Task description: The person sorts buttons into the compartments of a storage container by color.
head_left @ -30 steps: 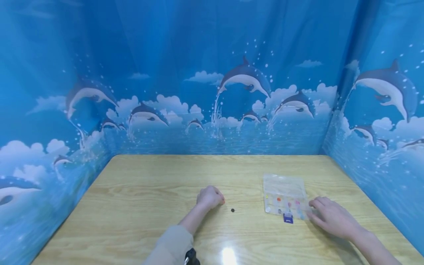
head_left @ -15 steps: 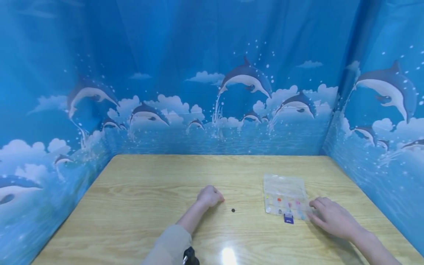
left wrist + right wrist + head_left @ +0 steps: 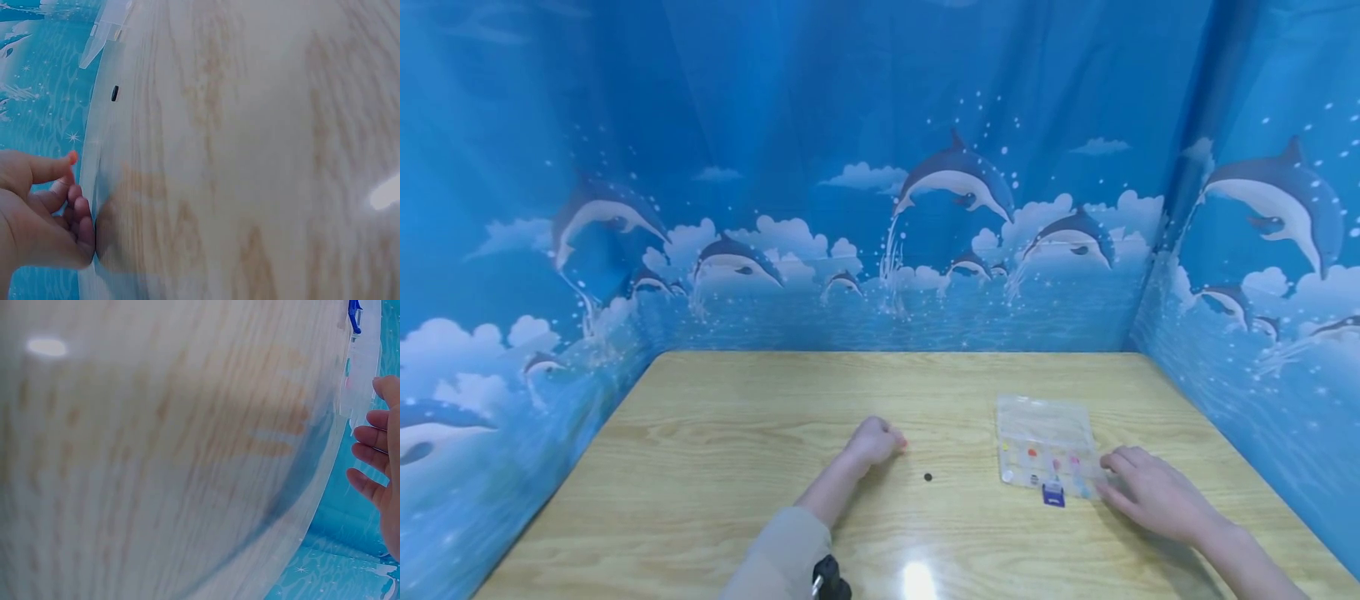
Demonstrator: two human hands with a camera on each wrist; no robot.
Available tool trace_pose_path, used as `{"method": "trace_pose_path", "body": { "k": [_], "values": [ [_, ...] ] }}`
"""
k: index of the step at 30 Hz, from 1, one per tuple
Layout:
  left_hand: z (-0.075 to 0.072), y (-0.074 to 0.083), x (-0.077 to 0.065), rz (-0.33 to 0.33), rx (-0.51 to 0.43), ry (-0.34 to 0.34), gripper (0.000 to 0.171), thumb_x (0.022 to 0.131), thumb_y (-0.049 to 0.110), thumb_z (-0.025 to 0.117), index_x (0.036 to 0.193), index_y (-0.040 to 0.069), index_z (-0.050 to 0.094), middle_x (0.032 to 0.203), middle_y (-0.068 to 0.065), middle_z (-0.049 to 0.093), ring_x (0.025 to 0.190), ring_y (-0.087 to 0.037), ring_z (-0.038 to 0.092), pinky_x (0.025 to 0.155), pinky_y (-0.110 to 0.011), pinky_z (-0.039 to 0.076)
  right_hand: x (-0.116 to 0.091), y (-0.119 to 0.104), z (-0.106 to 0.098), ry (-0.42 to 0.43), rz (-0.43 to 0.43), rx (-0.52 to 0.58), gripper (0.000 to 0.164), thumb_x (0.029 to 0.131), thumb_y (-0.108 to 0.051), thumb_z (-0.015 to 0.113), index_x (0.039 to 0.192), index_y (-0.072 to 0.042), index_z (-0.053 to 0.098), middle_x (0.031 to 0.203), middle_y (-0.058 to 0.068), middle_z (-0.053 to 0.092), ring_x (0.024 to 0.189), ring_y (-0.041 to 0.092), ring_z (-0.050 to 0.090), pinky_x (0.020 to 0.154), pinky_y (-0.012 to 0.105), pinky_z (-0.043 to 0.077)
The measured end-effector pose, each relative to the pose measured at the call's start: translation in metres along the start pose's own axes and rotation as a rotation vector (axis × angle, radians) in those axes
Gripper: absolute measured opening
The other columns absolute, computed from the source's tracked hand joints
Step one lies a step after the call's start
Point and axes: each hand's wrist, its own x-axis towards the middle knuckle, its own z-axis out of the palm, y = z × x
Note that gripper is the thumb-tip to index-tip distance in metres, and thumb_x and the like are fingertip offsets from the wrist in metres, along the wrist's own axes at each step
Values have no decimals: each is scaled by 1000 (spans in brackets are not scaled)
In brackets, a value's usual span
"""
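Left of the table's middle, my left hand (image 3: 874,442) pinches a small orange piece (image 3: 73,156) between thumb and fingertip; its exact kind is too small to tell. The other fingers curl loosely below. A small black disc (image 3: 928,477) lies on the table, just right of that hand. Farther right sits a clear plastic compartment box (image 3: 1047,423), its lid laid back and several small coloured bits inside. My right hand (image 3: 1153,492) is at the box's right edge, fingers relaxed and spread; whether the fingertips touch it I cannot tell.
A dark blue clip-like piece (image 3: 1053,496) stands at the front edge of the box. The wooden table (image 3: 737,400) is bordered at the back and sides by a blue dolphin-print curtain (image 3: 820,308).
My left hand has lifted and turned slightly, and the orange piece now shows at its fingertips in the head view. The right hand, box and black disc stay in place.
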Motion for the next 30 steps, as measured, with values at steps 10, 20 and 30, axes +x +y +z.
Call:
{"method": "trace_pose_path", "body": {
  "k": [10,20,30],
  "values": [
    [5,-5,5,151,-38,-82,8,88,8,56,89,3,63,91,-7,58,76,-18,49,61,-28,42,-1,-1,0,17,-8,-3,31,73,-24,75,94,-5,63,89,4,60,81,24,58,71,43,49],
    [12,3,10,250,-63,-78,10,91,5,52,85,5,61,83,-4,54,72,-16,47,63,-29,41,0,-2,-2,7,-6,10,31,74,-24,74,95,-4,63,90,6,60,82,25,58,72,44,49],
    [29,25,9,230,-92,-92,10,92,7,53,87,6,61,85,-3,54,69,-15,47,59,-26,40,0,-2,-3,22,-6,7,30,73,-21,75,94,-3,63,89,6,60,81,25,58,71,44,49]
  ]
}}
